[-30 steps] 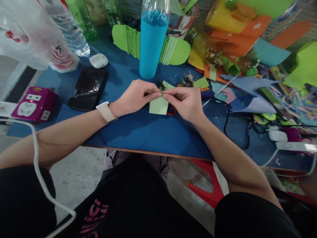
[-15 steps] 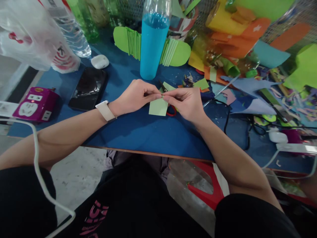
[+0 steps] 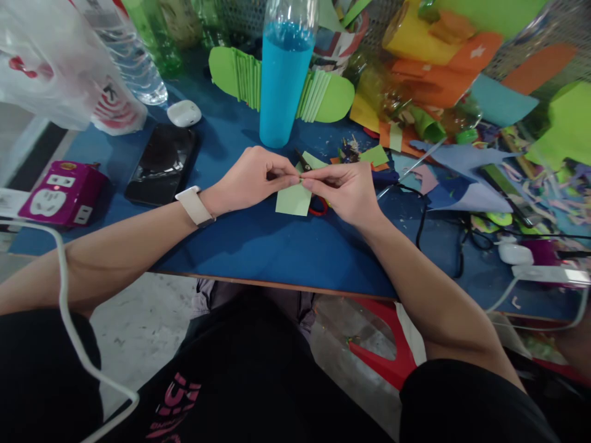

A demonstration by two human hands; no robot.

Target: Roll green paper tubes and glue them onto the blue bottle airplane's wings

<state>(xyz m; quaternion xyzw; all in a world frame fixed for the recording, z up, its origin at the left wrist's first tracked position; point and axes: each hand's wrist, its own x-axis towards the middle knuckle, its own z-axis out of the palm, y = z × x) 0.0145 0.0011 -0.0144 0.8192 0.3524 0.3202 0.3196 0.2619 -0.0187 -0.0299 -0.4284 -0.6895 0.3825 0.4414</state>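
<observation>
A small pale green piece of paper (image 3: 293,200) hangs below my fingertips, over the blue table. My left hand (image 3: 247,178) pinches its upper edge between thumb and forefinger. Close beside it, my right hand (image 3: 348,192) pinches the same edge, the fingertips nearly meeting. The edge looks rolled or folded there, but the fingers mostly cover it. Scissors with a red handle (image 3: 319,207) lie under the paper and my right hand, partly hidden. Another pale green scrap (image 3: 314,159) lies just behind the hands.
A bottle of blue liquid (image 3: 282,86) stands behind the hands, before a pleated green paper piece (image 3: 330,98). At left are a phone (image 3: 161,163), a white earbud case (image 3: 184,114) and a purple power adapter (image 3: 64,192). Paper scraps (image 3: 545,184) and cables crowd the right.
The view has shifted very slightly. Both hands keep their pinch on the paper, with only a tiny movement at the fingertips.
</observation>
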